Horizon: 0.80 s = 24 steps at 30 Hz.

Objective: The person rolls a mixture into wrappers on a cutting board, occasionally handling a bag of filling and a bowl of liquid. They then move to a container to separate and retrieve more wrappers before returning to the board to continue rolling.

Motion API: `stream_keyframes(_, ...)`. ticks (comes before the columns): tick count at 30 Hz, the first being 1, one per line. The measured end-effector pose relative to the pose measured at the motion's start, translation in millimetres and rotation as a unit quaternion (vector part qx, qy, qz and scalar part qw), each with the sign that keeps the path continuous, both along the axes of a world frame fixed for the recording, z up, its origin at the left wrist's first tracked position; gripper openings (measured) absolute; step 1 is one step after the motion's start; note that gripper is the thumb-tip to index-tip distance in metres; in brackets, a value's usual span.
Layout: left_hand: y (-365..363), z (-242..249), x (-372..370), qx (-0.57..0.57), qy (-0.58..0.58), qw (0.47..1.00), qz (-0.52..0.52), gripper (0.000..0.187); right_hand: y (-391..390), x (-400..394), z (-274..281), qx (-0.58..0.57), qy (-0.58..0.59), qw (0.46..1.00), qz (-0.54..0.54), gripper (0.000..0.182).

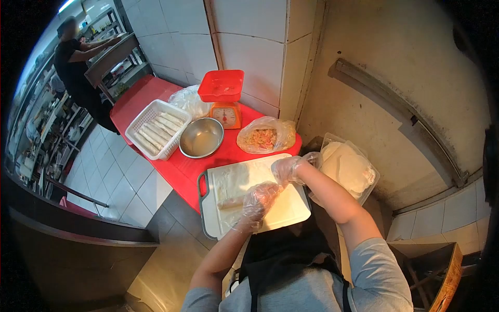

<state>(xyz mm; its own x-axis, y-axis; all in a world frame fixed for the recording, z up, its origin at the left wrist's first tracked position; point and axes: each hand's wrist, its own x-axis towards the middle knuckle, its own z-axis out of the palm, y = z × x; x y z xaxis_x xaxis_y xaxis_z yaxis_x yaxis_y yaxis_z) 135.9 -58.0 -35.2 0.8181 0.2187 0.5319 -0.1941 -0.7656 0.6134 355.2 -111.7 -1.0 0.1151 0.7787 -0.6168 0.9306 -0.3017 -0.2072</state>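
Both of my hands wear clear plastic gloves over a white cutting board [291, 208] with a grey rim and handle. My left hand [260, 202] is closed at the right end of a pale filled wrapper roll [230, 202] lying on the board; its fingers cover the rest of the roll. Close beside its fingertips, my right hand [286, 169] bends its fingers down at the board's upper right part. What those fingers hold, if anything, is hidden. A thin, wet-looking film [228, 178] lies on the board's left half.
On the red table [174, 169] stand a white basket [136, 136] of several rolls, a steel bowl [201, 138] of cloudy liquid, an orange scale [226, 115] with red pan, and a bag of orange filling [265, 138]. Round wrappers [345, 169] sit at right. A person [75, 67] stands far left.
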Motion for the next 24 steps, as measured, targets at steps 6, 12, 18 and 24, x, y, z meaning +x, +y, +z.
stream_keyframes(6, -1, 20, -2, 0.023, 0.010, 1.000, -0.016, 0.027, -8, -2, 32, 0.080, 0.043, 0.996, -0.029, 0.034)
stream_keyframes(12, 5, -13, 9, -0.025, 0.029, 0.999, -0.012, 0.023, -105, -30, -19, 0.338, 0.505, 0.650, -0.457, 0.026)
stream_keyframes(18, 0, 6, 8, -0.043, -0.060, 0.997, -0.015, 0.018, -135, -117, -3, 0.273, 0.762, 0.343, -0.476, 0.037)
stream_keyframes(24, 2, 2, 6, -0.034, -0.012, 0.999, -0.018, 0.019, -116, -132, -38, 0.369, 0.655, 0.428, -0.501, 0.047)
